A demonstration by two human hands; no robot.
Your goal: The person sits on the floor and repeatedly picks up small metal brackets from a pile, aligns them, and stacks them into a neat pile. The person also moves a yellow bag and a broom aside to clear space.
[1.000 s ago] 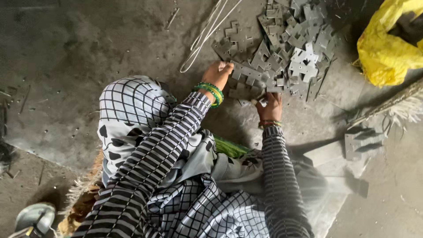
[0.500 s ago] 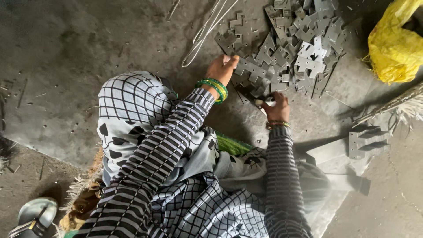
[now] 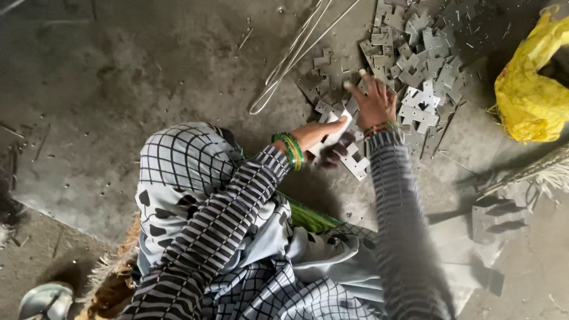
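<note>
A heap of flat grey cross-shaped metal pieces (image 3: 415, 65) lies on the concrete floor in front of me. My right hand (image 3: 374, 102), in a striped sleeve with bangles at the wrist, rests on the near edge of the heap with fingers spread and nothing gripped. My left hand (image 3: 323, 141), with green bangles, is closer to me and closed on a pale flat metal piece (image 3: 335, 134). Another notched metal piece (image 3: 357, 165) lies on the floor just below both hands. A checked scarf (image 3: 184, 172) covers my lap.
A bunch of thin bent wire rods (image 3: 291, 56) lies left of the heap. A crumpled yellow bag (image 3: 530, 89) sits at the far right, above straw-like fibres (image 3: 551, 172). Larger cut metal sheets (image 3: 498, 219) lie at the right. A rounded grey object (image 3: 44, 299) shows at bottom left.
My left hand has drawn back from the heap toward me, now holding a metal piece. My right hand has moved forward from near my lap onto the heap and spread its fingers.
</note>
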